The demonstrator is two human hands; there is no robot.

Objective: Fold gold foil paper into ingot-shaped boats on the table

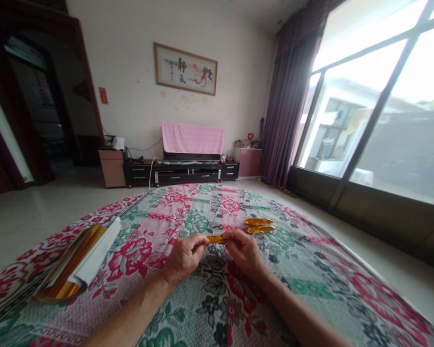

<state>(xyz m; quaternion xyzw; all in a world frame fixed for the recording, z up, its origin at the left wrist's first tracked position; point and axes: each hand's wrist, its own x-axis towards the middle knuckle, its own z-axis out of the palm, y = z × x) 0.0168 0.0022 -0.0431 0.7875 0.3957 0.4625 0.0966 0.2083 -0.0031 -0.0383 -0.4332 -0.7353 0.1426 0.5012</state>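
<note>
Between my two hands stretches a narrow strip of shiny gold foil paper point(216, 239), just above the flowered cloth. My left hand point(187, 255) pinches its left end between thumb and fingers. At the other end, my right hand point(243, 248) has closed its fingertips on the strip, hiding that tip. Two gold folded pieces point(259, 226), boat-shaped with pointed ends, lie one behind the other beyond my right hand. To the left rests a loosely rolled stack of gold and white paper sheets point(80, 260).
A patterned red, green and grey cloth point(159, 308) covers the round table. Past its far edge stands a low black TV cabinet point(188, 173) with a pink cloth point(193, 138) draped over the television. A large window point(369, 111) is on the right, a doorway point(39, 106) on the left.
</note>
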